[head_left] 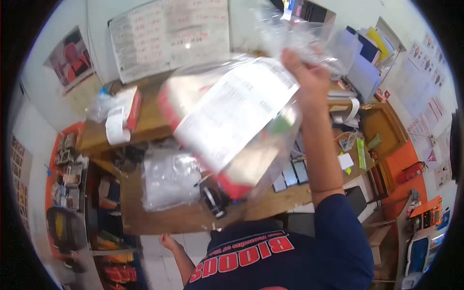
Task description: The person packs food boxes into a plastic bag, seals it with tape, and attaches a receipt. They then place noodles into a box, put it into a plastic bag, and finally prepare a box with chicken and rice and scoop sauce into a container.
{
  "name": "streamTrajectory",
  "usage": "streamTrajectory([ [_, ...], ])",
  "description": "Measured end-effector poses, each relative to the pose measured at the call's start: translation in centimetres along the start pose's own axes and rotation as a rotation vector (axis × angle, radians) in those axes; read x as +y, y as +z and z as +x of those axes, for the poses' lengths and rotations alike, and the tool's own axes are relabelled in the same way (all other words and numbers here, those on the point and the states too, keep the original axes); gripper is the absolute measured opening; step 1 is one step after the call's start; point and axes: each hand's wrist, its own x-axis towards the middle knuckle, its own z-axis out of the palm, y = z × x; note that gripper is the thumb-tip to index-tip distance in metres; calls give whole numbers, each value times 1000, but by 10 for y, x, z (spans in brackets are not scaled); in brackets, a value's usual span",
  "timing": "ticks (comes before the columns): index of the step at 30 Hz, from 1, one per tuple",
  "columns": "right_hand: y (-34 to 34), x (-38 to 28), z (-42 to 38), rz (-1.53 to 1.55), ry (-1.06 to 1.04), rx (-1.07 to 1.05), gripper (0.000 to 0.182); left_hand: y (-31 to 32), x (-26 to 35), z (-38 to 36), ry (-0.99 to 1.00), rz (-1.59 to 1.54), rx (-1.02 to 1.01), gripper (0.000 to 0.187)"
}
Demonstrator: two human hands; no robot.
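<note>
My right hand (309,72) is raised at the upper right, its fingers closed on the gathered top of a clear plastic bag (285,123). Inside the bag, red and cream packages show, and a white printed sheet (237,111) covers much of its front. The bag hangs tilted above the wooden desk (169,222). Low at the left, my left hand (168,241) is beside the desk's front edge, small and blurred, its fingers not clear. Near the bag's lower left lie a stack of clear plastic bags (170,181) and a black handheld device (212,200).
A raised wooden shelf (154,108) bears a red and white box (128,113) with a paper label. Phones (292,174) lie on the desk at the right. Behind are a whiteboard (169,34) and folders (362,63); a fire extinguisher (413,171) hangs far right.
</note>
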Motion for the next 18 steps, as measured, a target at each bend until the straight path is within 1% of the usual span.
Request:
streamTrajectory([
  [1,-20,-10,25,-8,-63,15,26,15,8,-11,64,-67,47,32],
  [2,-40,-18,48,-15,-123,28,23,20,-3,2,82,-47,-74,32],
  [3,-61,-21,70,-9,-152,16,23,28,-7,-1,70,-50,-92,31],
  [5,-106,-12,114,-187,-214,-13,15,46,-5,-20,51,-74,-108,30],
  [6,-130,1,142,-185,-227,-26,15,54,-5,-30,64,-51,-44,31],
  [7,-157,20,172,-367,-219,-21,13,61,-8,-43,74,-26,19,32],
  [8,-182,39,192,-548,-210,-10,12,63,-12,-57,72,-38,19,32],
  [9,-202,54,204,-539,-223,-13,12,63,-13,-67,83,-51,35,33],
  [11,-231,80,239,-824,-385,59,15,67,-11,-86,142,-39,84,34],
  [12,-249,99,258,-800,-403,57,15,63,-15,-99,182,0,121,34],
  [14,-282,133,290,-944,-472,144,24,47,-26,-112,156,88,156,33],
  [15,-289,141,299,-915,-474,140,24,42,-21,-122,167,77,181,33],
  [17,-304,160,307,-972,-402,235,24,34,22,-181,63,151,209,35],
  [18,-316,174,314,-951,-394,231,24,30,28,-189,72,149,229,35],
])
